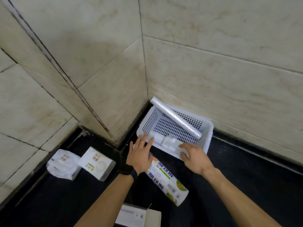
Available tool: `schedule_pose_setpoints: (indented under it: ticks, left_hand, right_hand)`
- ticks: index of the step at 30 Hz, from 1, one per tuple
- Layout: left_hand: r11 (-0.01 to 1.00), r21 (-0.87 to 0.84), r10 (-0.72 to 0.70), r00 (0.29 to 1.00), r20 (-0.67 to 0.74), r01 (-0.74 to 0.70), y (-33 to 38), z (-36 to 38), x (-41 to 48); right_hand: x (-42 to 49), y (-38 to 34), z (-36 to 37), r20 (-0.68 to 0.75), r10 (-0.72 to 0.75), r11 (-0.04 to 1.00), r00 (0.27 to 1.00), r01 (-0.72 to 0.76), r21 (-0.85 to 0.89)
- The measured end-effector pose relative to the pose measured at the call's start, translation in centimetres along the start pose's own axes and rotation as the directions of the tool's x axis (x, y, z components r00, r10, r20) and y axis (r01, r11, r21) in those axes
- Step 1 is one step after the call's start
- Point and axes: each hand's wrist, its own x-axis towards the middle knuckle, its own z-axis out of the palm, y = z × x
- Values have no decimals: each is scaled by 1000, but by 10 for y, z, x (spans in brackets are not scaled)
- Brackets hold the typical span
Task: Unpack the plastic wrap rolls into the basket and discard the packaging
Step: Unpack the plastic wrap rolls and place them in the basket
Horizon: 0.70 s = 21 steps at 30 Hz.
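A: We log a white perforated basket [205,126] in the corner of the black table [246,185], close against the tiled wall [213,63].

B: Contents?

A: 1 unwrapped plastic wrap roll [176,117] lies diagonally in the basket, its far end propped on the back corner rim and its near end down by the right wall. We also note white blocks [165,141] along the basket's near edge; we cannot tell what they are.

B: And the hands?

A: We see the left hand [140,155] flat, fingers spread wide, fingertips at the basket's near left rim and at 1 of the white blocks. It grips nothing. It has a ring on 1 finger and a black band at the wrist. The right hand [196,157] is also spread, palm down, fingertips on the blocks at the near rim, holding nothing.

B: Other rolls?

A: 1 packaged roll [167,181], still in its printed wrapper, lies on the table between the 2 forearms, its far end under the left hand.

B: Elsewhere?

A: To the left, well apart from the basket, a white carton [97,163] stands just beside a crumpled white packet [63,163]. At the bottom edge we note an open white box [139,215], partly cut off.
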Motion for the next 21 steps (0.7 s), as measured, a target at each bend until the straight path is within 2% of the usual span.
schedule_pose_setpoints:
  ticks: [6, 13, 16, 18, 21]
  left_hand:
    - [980, -160, -128, 989, -77, 115, -23, 3, -55]
    - [904, -309, -343, 932, -118, 294, -62, 30, -141]
    - [836, -382, -443, 895, -47, 394, -65, 41, -173]
    - [807, -414, -456, 890, 16, 421, -62, 46, -191]
    - [865, -328, -369, 925, 92, 379, -56, 51, -210]
  right_hand:
    - [-44, -33, 12, -89, -88, 987, 992, 99, 129]
    - [-80, -66, 39, 0, -154, 976, 988, 152, 158]
    - [-96, -76, 52, 60, -165, 975, 984, 154, 159]
    - [-105, -80, 64, 115, -177, 981, 977, 165, 104]
    - [-111, -77, 81, 189, -58, 996, 980, 71, -61]
